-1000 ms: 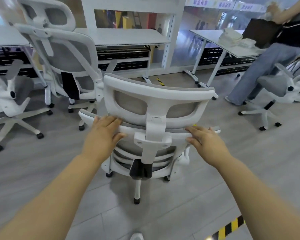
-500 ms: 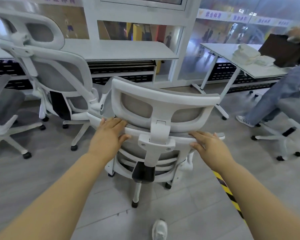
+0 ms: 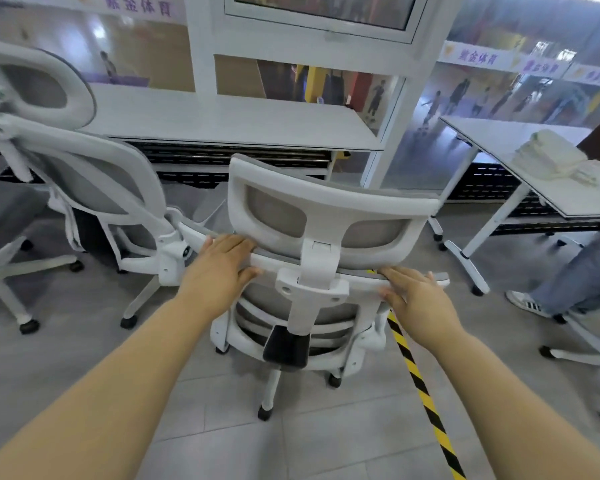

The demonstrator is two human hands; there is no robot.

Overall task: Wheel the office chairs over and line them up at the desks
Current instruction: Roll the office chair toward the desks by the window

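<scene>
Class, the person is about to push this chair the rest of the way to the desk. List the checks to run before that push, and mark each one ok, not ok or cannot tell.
1. Left hand on the top rail of the white mesh office chair: ok.
2. Right hand on the same rail, other side of the headrest post: ok.
3. Chair faces the white desk: ok.
4. Gap to the neighbouring office chair on the left: not ok, its armrest nearly meets the held chair.
5. Casters free to roll: cannot tell; the striped floor tape runs past the base.
6. Bystander's shoe clear of the path: ok.
</scene>
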